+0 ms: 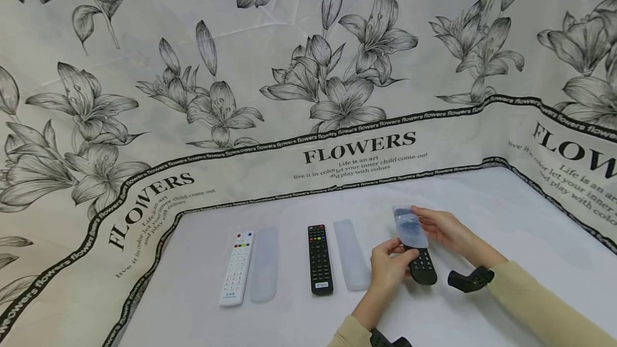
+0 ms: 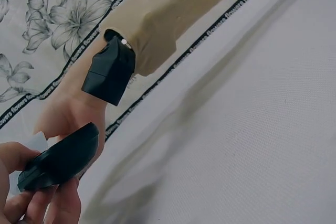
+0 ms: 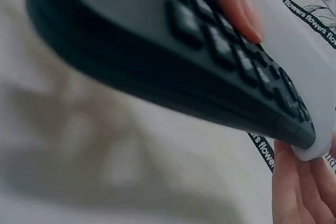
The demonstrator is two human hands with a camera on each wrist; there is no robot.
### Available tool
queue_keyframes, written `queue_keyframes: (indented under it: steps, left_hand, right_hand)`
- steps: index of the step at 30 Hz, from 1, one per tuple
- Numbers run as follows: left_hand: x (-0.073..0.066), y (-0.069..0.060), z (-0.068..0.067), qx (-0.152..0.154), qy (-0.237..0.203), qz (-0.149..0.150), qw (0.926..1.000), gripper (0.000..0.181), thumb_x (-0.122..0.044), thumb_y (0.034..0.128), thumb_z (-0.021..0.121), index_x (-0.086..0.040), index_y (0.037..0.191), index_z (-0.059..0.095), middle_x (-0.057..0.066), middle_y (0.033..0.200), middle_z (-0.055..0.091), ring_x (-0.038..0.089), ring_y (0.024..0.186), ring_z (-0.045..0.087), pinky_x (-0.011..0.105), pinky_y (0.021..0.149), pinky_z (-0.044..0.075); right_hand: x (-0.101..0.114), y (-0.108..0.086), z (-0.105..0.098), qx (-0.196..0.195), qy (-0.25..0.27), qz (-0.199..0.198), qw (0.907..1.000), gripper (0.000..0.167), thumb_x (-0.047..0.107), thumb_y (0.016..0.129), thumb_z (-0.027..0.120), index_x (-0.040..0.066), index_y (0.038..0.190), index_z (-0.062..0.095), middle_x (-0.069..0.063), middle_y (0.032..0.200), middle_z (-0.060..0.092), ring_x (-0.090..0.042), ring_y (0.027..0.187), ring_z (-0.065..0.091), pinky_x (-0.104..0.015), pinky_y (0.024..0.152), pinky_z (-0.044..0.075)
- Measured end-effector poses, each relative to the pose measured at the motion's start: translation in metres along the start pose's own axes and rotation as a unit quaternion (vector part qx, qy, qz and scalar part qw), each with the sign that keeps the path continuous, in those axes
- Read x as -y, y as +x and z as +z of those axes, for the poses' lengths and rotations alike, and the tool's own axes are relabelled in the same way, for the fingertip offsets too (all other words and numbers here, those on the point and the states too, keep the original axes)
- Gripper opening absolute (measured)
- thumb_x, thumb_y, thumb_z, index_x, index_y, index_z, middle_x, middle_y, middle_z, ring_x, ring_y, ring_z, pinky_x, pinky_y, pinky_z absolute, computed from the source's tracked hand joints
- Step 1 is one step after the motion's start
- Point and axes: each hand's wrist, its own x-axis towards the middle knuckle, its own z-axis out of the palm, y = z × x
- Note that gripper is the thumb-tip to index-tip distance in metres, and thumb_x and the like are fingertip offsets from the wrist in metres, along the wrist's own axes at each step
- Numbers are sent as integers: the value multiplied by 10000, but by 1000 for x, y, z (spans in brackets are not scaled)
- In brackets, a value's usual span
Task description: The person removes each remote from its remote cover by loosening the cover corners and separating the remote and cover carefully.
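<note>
A black remote control (image 1: 423, 268) is held up over the right part of the white table, its far end inside a translucent silicone remote cover (image 1: 411, 231). My left hand (image 1: 388, 270) grips the remote near its middle, thumb on the keys and fingers beneath. With its fingers at the cover's far end, my right hand (image 1: 442, 229) pinches the cover. In the left wrist view the remote (image 2: 60, 158) appears end-on. The right wrist view shows the remote's bare near end (image 3: 115, 40) up close and the whitish cover (image 3: 302, 45) over its far part.
Left of the hands, a second cover (image 1: 351, 255) lies beside another black remote (image 1: 320, 261). Farther left, a white remote (image 1: 236, 268) lies next to a third cover (image 1: 264, 264). A flower-printed cloth (image 1: 289, 95) rises behind the table.
</note>
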Motion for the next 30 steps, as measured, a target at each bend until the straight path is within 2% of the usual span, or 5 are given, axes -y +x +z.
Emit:
queue_keyframes:
  steps: [3, 5, 8, 21, 30]
  left_hand:
    - [1, 0, 0, -57, 19, -74, 10000, 296, 6, 717, 751, -18, 1009, 702, -3, 792, 594, 103, 568, 609, 258, 459, 535]
    - [1, -1, 0, -104, 32, -114, 9999, 301, 5, 719, 751, -20, 1015, 704, -3, 794, 598, 105, 574, 613, 254, 462, 535]
    - [2, -1, 0, -164, 54, -136, 9998, 302, -1, 725, 753, -22, 1022, 705, -4, 794, 604, 106, 585, 618, 246, 465, 532]
    - [6, -6, -4, -238, 90, 181, 9995, 308, 3, 733, 735, 30, 1037, 695, -3, 789, 614, 79, 549, 577, 230, 451, 518]
    - [4, -10, -5, -135, 182, 266, 9994, 259, 14, 724, 731, 13, 982, 712, -21, 767, 596, 78, 525, 572, 228, 446, 516]
  right_hand:
    - [4, 3, -2, -112, -215, 36, 9997, 768, 391, 963, 535, -108, 1461, 232, -258, 1408, 461, -169, 1135, 595, -248, 927, 513]
    - [6, 4, -3, -228, -301, 23, 9993, 754, 374, 946, 574, -114, 1441, 282, -124, 1184, 630, -19, 921, 612, -185, 801, 530]
    - [9, 6, -2, -406, -170, 32, 9990, 747, 344, 918, 627, -108, 1427, 320, 107, 933, 623, 52, 793, 578, -160, 736, 530]
    - [10, 10, 12, -814, 14, -44, 9967, 692, 304, 896, 658, -88, 1400, 390, 194, 782, 599, 47, 751, 580, -139, 703, 525]
    - [14, 15, 7, -553, -15, -177, 9983, 305, 249, 892, 664, 51, 1124, 662, 188, 760, 632, 38, 733, 608, -159, 693, 534]
